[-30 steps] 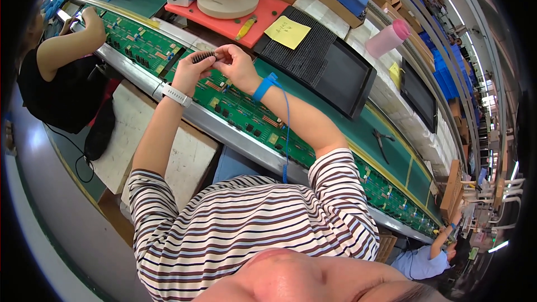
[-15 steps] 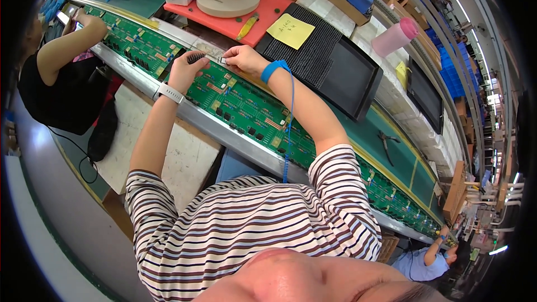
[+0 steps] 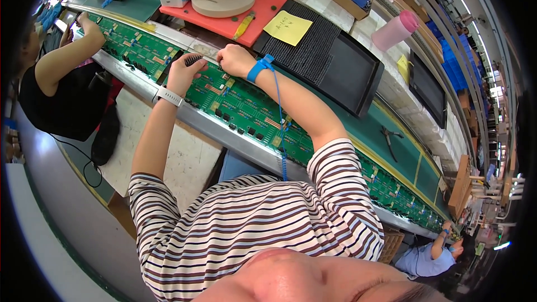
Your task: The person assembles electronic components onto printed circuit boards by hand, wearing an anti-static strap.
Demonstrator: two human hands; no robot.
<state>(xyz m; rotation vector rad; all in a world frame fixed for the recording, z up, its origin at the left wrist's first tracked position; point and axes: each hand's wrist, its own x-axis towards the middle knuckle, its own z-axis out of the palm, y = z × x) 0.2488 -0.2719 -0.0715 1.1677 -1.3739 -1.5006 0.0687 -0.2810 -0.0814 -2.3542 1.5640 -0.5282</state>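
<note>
Green circuit boards (image 3: 238, 103) with rows of small components lie end to end along a metal-edged line in front of me. My left hand (image 3: 182, 75), with a white watch on its wrist, is closed around a dark ridged bundle of small parts (image 3: 193, 60) above a board. My right hand (image 3: 236, 60) wears a blue wrist strap (image 3: 259, 69) with a coiled cord. Its fingers are pinched together low at the board's far edge, and whatever lies between the fingertips is hidden.
Beyond my right hand, a black tray (image 3: 352, 72) holds rows of dark parts under a yellow note (image 3: 287, 28). A fan (image 3: 224, 1) and a yellow cutter (image 3: 244, 25) rest on a red board. Pliers (image 3: 390, 141) lie at right. A co-worker's arm (image 3: 70, 56) works at left.
My right hand has moved slightly left and lower onto the board; the small part seen at its fingertips before is now hidden. The left hand keeps its bundle and barely shifts.
</note>
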